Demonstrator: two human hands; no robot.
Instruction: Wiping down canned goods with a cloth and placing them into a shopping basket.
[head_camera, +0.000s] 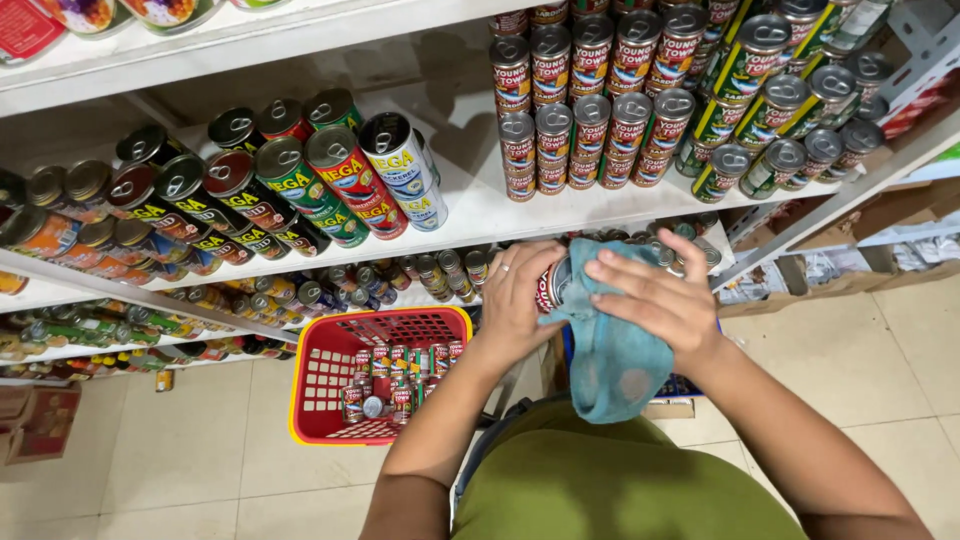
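We stand before white shelves (470, 215) packed with stacked tins (590, 130) and larger tins (340, 180) lying on their sides. A red plastic basket (320, 360) with lattice walls sits on the tiled floor (200, 450) below, holding more tins. Our left hand (520, 295) wraps its grip around a small metal can (555, 283), whose long axis tilts rightward. Our right hand (655, 300) presses a soft teal cloth (610, 340) flat over it, fingers spread.

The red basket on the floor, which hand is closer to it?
Left. The left hand, gripping a can, is just up-right of the red basket; the right hand lies farther right, on the blue cloth.
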